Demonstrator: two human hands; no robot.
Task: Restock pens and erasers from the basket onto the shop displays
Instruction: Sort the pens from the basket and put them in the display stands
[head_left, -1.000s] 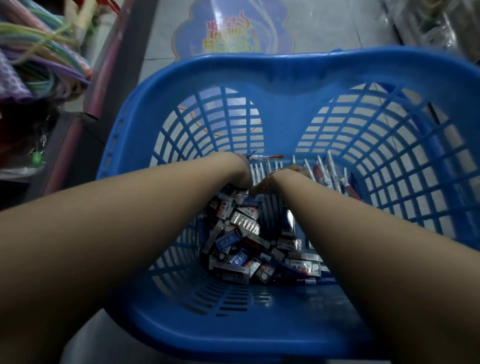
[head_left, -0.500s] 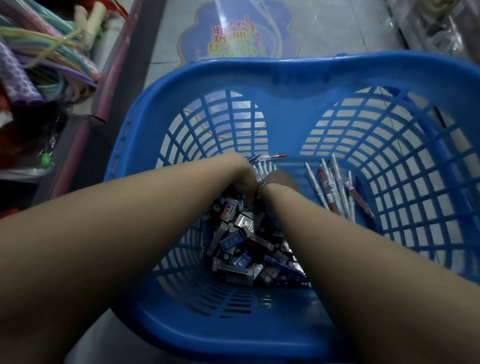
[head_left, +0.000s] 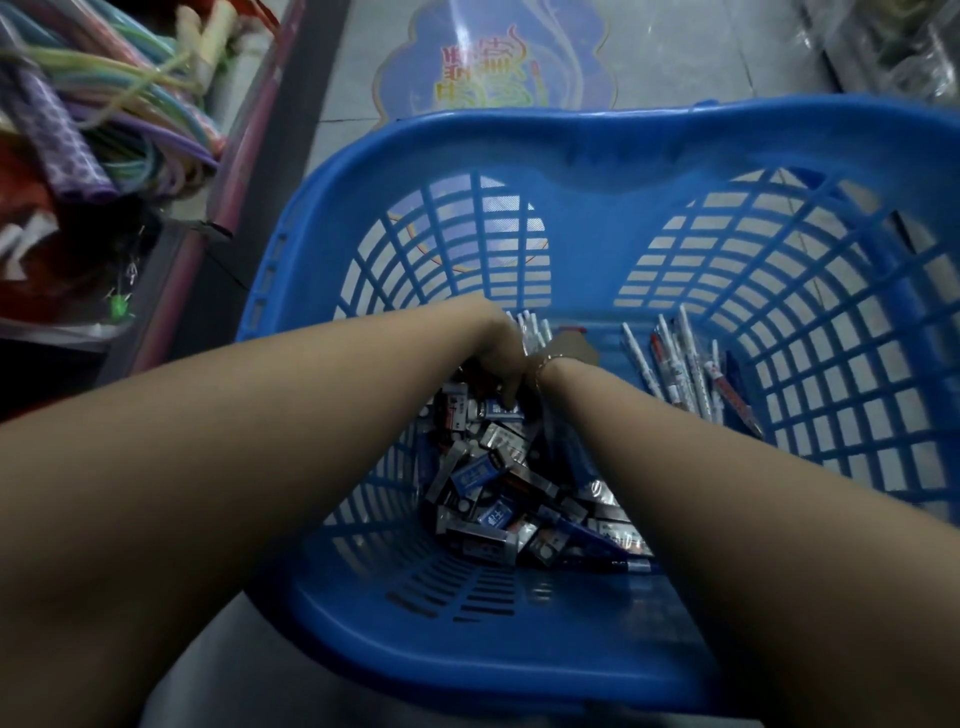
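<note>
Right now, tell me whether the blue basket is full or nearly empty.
Nearly empty: the basket holds only a shallow eraser pile and a few pens on its bottom.

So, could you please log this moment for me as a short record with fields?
container: blue plastic lattice basket on the shop floor
erasers: pile of small boxed erasers in the basket's middle
pens: loose white-barrelled pens at the far right of the basket floor
left hand: left hand, fingers curled down into the eraser pile
right hand: right hand beside it, mostly hidden; grip unclear
surroundings: pastel coloured hoops on a shelf at left
</note>
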